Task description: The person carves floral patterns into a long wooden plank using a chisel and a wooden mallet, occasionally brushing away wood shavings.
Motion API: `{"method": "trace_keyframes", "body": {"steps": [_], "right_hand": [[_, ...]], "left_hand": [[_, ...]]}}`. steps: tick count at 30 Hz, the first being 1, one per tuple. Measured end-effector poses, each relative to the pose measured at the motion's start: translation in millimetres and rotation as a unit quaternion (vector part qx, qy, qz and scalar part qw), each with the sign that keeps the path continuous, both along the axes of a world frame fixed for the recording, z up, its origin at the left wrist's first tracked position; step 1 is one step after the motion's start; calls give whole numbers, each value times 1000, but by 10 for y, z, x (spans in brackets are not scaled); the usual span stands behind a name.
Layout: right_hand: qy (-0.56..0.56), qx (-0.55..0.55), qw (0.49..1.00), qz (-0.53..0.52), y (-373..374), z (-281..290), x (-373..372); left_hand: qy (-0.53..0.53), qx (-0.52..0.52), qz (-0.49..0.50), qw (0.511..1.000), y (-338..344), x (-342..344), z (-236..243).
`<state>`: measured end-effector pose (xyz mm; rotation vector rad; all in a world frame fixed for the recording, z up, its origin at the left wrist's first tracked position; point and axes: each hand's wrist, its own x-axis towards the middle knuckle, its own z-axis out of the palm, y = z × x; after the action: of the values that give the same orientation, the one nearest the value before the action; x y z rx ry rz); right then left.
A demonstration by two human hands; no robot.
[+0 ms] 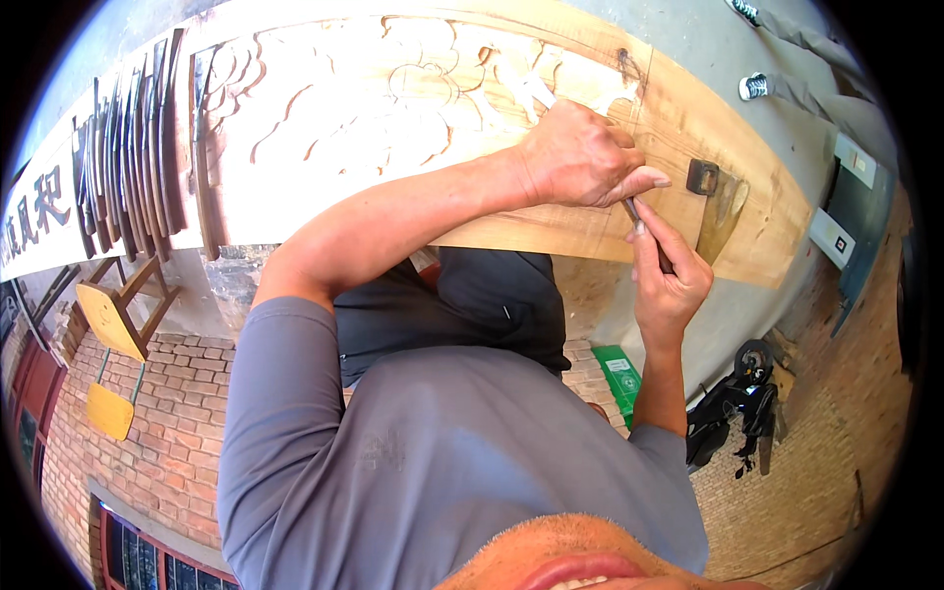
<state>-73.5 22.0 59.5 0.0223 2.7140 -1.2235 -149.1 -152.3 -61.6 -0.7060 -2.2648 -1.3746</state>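
Note:
My left hand (pixel 585 157) is closed over a slim carving tool (pixel 632 211), its thumb out, at the right part of a pale wooden board (pixel 334 138) carved with curling outlines. My right hand (pixel 669 280) grips the same tool lower down, fingers wrapped along it, near the board's front edge. Just right of my hands lie a dark metal piece (pixel 702 177) and a yellowish, worn wooden piece (pixel 726 211). A row of long chisels (pixel 133 157) lies across the board's left part, with one more (pixel 205 167) beside them.
A lettered strip (pixel 29 226) is at far left. Chairs (pixel 113 324) stand on brick paving below it. Another person's feet (pixel 755 87) show upper right. A green box (pixel 617 379), a black wheeled vehicle (pixel 728 413) and grey panels (pixel 836 236) are at right.

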Motion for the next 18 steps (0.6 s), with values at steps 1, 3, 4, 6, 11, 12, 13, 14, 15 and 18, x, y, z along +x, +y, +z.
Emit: {"method": "trace_keyframes", "body": {"steps": [1,3,4,6,11,12,13,14,15,18], "right_hand": [[2,0,1000,4,22,-10,3],[1,44,999,13,61,-21,31],[1,45,999,12,59,-46,30],[-8,-8,1000,-1,34,-128,23],[8,-7,1000,25,19,-194,-72],[17,-8,999,37,23,-219,-110],[20,-5,999,34,33,-216,-133],[19,-18,999,31,39,-212,-177],[21,-30,999,28,62,-186,-236],[70,21,996,50,201,-1,-284]], "left_hand": [[3,-1,1,1000,6,-10,-7],[6,-1,6,1000,14,-21,-32],[2,-6,8,1000,16,-11,-28],[-3,-12,8,1000,8,28,-39],[-32,-44,31,998,-14,-44,-112],[-31,-47,33,998,-30,-66,-123],[-39,-37,44,998,-17,-75,-107],[-46,-25,54,997,5,-104,-73],[-39,-21,51,998,53,-150,-29],[-30,-26,41,998,237,-224,124]]}}
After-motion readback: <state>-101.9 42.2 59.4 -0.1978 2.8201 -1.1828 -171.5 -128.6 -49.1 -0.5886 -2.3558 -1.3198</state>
